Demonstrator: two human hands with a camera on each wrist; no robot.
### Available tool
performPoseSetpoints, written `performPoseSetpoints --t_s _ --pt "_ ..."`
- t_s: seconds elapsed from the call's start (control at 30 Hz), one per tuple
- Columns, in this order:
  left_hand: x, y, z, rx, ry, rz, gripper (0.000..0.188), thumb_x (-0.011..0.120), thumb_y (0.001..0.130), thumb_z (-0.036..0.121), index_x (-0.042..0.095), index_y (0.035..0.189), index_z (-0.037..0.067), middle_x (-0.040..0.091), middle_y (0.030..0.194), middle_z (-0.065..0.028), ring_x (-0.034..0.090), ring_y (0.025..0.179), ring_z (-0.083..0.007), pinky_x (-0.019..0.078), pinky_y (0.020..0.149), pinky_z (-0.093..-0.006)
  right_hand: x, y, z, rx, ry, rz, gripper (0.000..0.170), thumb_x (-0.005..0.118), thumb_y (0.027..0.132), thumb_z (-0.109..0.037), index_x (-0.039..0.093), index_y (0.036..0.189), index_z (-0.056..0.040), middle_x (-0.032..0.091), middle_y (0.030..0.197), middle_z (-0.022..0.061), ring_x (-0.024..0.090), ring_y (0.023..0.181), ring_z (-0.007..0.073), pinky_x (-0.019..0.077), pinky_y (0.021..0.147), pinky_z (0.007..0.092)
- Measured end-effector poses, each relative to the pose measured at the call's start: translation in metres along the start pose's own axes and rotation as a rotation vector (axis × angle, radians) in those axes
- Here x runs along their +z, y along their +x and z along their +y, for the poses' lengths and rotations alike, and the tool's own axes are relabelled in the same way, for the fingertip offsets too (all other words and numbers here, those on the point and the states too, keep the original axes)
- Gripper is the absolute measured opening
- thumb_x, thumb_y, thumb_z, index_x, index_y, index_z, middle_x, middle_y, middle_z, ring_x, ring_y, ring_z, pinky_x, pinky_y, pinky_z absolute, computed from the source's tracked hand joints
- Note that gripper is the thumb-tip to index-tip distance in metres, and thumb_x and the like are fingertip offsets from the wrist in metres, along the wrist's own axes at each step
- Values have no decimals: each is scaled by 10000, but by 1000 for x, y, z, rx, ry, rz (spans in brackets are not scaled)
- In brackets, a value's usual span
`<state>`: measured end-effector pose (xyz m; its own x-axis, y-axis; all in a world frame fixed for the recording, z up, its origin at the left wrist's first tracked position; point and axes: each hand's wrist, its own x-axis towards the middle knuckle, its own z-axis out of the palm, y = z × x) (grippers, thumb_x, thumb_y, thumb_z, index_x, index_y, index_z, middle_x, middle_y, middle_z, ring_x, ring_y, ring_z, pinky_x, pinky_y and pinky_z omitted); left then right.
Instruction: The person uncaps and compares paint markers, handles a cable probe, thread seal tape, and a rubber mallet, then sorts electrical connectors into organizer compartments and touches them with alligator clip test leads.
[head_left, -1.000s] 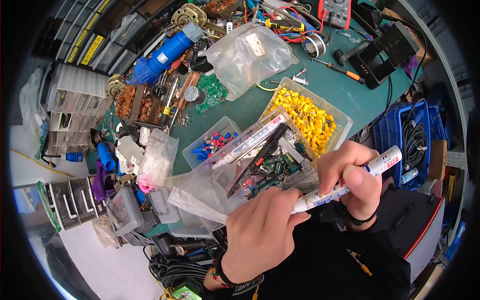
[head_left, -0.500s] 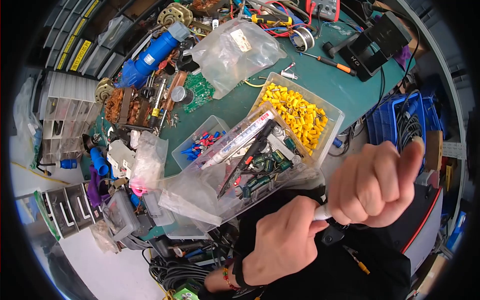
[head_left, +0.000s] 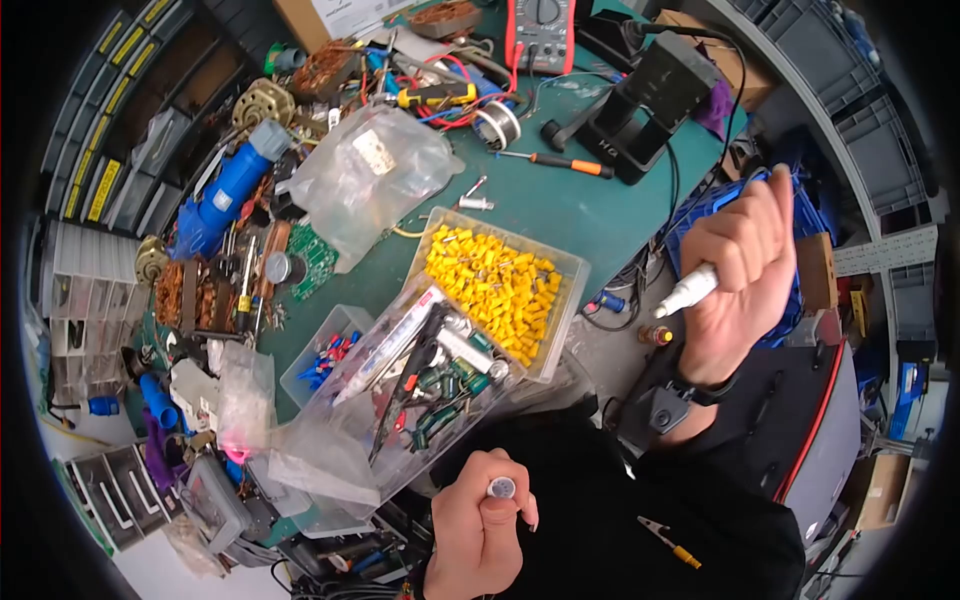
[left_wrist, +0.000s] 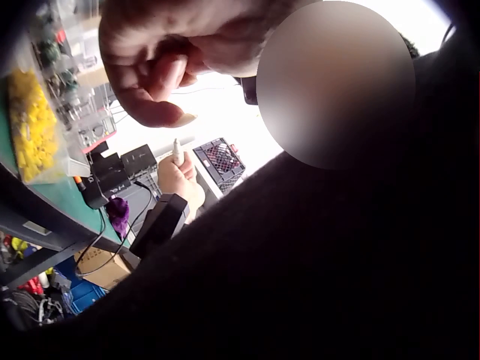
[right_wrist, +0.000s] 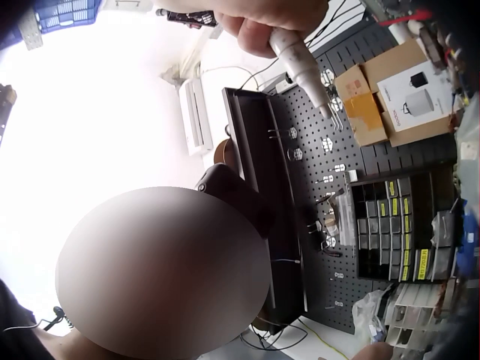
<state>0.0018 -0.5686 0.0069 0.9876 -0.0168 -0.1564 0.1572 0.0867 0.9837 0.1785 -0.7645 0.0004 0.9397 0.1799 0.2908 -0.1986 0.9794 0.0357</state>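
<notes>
My right hand (head_left: pixel 742 265) is raised at the right and grips a white paint marker (head_left: pixel 688 291), its bare tip pointing left and down. In the right wrist view the same marker (right_wrist: pixel 298 66) shows its tapered neck and nib below the curled fingers. My left hand (head_left: pixel 475 530), low in front of the black clothing, holds the white marker cap (head_left: pixel 501 487), with its round end facing up between thumb and fingers. The rest of the cap is hidden in the fist. Nearest that hand stands a clear box (head_left: pixel 455 420) with another white marker (head_left: pixel 390 340) and green parts.
Yellow terminals fill a clear bin (head_left: pixel 582 275) behind the box. A smaller bin (head_left: pixel 300 385) holds blue and red terminals. On the green bench (head_left: pixel 540 225) lie a plastic bag (head_left: pixel 370 185), a screwdriver (head_left: pixel 570 163), a solder spool (head_left: pixel 495 125) and a black stand (head_left: pixel 650 100).
The hands were together on the marker and have moved apart, separating cap from body. My right hand rose with the marker, my left hand went down with the cap. The head view shifted.
</notes>
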Motion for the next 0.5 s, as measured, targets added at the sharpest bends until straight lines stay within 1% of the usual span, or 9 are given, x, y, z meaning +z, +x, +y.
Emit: performPoseSetpoints --t_s 0.1,0.17,0.2,0.27,0.3,0.37,0.43,0.47,0.5 --pt "4 0 -3 41 55 -21 502 352 1015 461 523 908 1 466 743 -64 433 500 -130 367 498 -261 -10 -5 -1 40 1 -39 501 266 1063 -347 329 616 -129 255 514 -42 195 412 84 157 390 259" --pt "0 -1 -12 61 49 -99 214 420 1020 141 520 898 -4 499 692 -67 488 533 -136 399 497 -264 -11 -7 -2 34 -2 -51 508 261 1063 -354 336 616 -125 259 515 -40 194 418 86 156 391 261" --pt "2 -3 -14 59 49 -110 214 420 1020 141 520 898 -4 499 692 -67 488 533 -136 399 497 -264 -10 -8 -3 33 -11 -56 508 260 1063 -355 338 616 -126 259 513 -40 192 419 87 152 390 262" --pt "10 -5 -16 13 -53 9 390 489 1000 360 488 858 -4 451 677 -59 405 545 -130 448 507 -281 -12 -7 -4 49 -26 -97 504 258 1062 -358 343 623 -125 260 516 -37 203 431 92 184 403 265" --pt "9 -2 -12 12 -53 5 390 489 1000 360 488 858 -4 451 677 -59 405 545 -130 448 507 -281 -12 -8 -4 44 -27 -97 504 258 1062 -358 343 623 -125 260 516 -37 203 431 92 184 403 265" --pt "7 6 1 34 135 -103 495 359 1015 460 527 917 4 470 722 -63 445 525 -126 363 508 -263 -13 -9 -3 36 -93 -86 497 259 1061 -356 345 632 -120 291 545 -25 249 467 101 237 434 267" --pt "8 6 -4 62 148 -90 492 358 1016 457 528 921 5 474 709 -65 447 535 -128 358 512 -262 -4 -6 4 -93 -436 54 500 251 1054 -377 346 641 -112 306 579 -11 284 504 115 276 469 264" --pt "8 5 -6 92 157 -79 488 357 1018 454 529 925 6 477 696 -67 449 545 -130 353 515 -260 -1 -3 19 -319 -737 248 529 224 1042 -410 400 662 -87 364 609 9 370 538 127 287 474 251" --pt "6 5 -5 92 164 -84 488 357 1018 454 529 925 6 477 696 -67 449 545 -130 353 515 -260 -11 3 25 -506 -1049 351 578 206 1030 -457 487 718 -59 447 609 15 436 539 113 305 480 247"
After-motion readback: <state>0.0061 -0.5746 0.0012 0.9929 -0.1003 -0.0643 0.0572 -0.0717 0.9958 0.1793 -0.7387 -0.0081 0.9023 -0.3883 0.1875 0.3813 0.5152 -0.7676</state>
